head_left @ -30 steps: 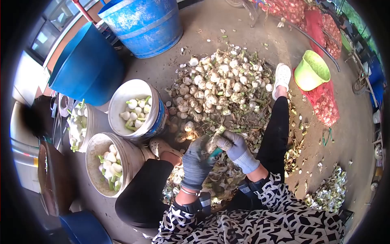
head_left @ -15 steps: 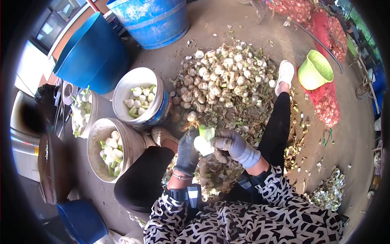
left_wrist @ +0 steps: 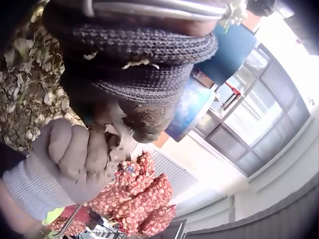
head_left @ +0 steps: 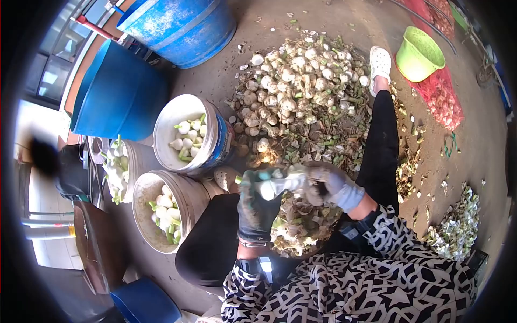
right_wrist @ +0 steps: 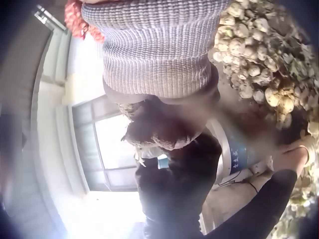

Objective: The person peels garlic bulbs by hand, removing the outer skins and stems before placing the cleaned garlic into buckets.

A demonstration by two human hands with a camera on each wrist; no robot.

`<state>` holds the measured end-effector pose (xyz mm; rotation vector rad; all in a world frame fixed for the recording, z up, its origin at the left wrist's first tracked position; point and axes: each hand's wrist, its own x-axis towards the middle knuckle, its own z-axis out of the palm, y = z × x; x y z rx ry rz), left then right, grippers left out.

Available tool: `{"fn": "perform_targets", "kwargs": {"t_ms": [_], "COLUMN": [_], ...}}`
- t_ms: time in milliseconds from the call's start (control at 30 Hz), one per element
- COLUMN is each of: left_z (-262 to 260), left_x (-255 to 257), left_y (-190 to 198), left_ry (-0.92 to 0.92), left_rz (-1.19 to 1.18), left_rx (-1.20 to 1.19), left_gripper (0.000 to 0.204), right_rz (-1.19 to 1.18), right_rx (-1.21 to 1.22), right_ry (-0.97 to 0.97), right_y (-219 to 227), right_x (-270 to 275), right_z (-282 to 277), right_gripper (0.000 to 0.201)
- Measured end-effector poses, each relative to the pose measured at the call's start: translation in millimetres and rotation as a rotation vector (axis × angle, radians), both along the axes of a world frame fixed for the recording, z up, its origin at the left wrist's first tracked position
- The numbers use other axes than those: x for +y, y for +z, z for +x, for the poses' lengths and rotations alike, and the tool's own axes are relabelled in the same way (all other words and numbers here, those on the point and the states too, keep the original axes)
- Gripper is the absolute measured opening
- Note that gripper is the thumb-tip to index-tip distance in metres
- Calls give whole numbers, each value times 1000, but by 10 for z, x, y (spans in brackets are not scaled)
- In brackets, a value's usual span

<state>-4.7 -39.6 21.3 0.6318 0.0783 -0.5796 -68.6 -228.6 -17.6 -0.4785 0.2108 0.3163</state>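
Note:
In the head view the gloved left hand (head_left: 258,207) grips a white garlic bulb (head_left: 266,189), its green stem end showing above the fingers. Close on its right, the gloved right hand (head_left: 328,184) pinches pale peel that stretches, blurred, from the bulb. The left wrist view has both hands meeting, the right hand's (left_wrist: 75,154) fingers curled at torn skin beside the left hand (left_wrist: 144,119). Seen from the right wrist, a bit of turquoise (right_wrist: 162,161) shows between the hands. A heap of unpeeled bulbs (head_left: 301,81) lies in front of them.
Two white buckets (head_left: 161,110) (head_left: 141,215) hold peeled bulbs; a third container (head_left: 132,167) stands beside them. Big blue tubs (head_left: 121,91) are at the upper left. A lime-green bucket (head_left: 417,54) and red net sack (head_left: 441,99) lie right. Peelings (head_left: 458,226) are piled at lower right.
The bulb was brown and dirty a second ago and now shows white. The right hand has drawn outward with peel in its fingers. The head view has shifted, with the scene slightly displaced.

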Motion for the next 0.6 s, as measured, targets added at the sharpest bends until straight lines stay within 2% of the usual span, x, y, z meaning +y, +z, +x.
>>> {"fn": "perform_targets", "kwargs": {"t_ms": [33, 67, 100, 167, 233, 267, 300, 367, 400, 433, 500, 533, 600], "left_z": [28, 64, 83, 129, 194, 239, 311, 564, 801, 1043, 1270, 1278, 1320], "left_x": [31, 59, 86, 105, 132, 142, 175, 312, 431, 595, 827, 845, 873], "left_y": [1, 5, 46, 92, 59, 38, 20, -31, -53, -55, 324, 329, 307], "left_ry": [-20, -27, -68, -18, 19, 49, 49, 132, 245, 357, 213, 232, 382], "left_rz": [-28, -54, -168, -202, -229, -261, -261, -155, -77, 7, -164, -164, 92], "left_rx": [-51, -45, 11, 105, 151, 193, 195, 41, -75, -189, -144, -147, 143], "left_gripper": [39, 42, 46, 46, 48, 51, 51, 59, 63, 68, 71, 71, 75], "right_rz": [65, -31, -26, -219, 263, 251, 346, -986, -991, -1217, -1666, -1898, -1941], "right_rx": [-5, -42, -107, -121, -232, -296, -198, -311, -302, -247, -130, -88, -49], "right_ry": [29, -105, -50, -139, -104, -58, 141, 718, 724, 796, 928, 991, 733], "right_y": [66, -91, -148, 13, 11, 48, -11, -135, -210, -295, -482, -595, -912], "right_x": [-98, -94, -261, -365, -386, -371, -363, -275, -232, -172, -51, -20, 35], "right_z": [-86, -118, -285, -478, -621, -599, -587, -363, -269, -181, 19, 186, 532], "right_gripper": [27, 24, 19, 19, 25, 28, 29, 33, 33, 32, 32, 32, 33]}}
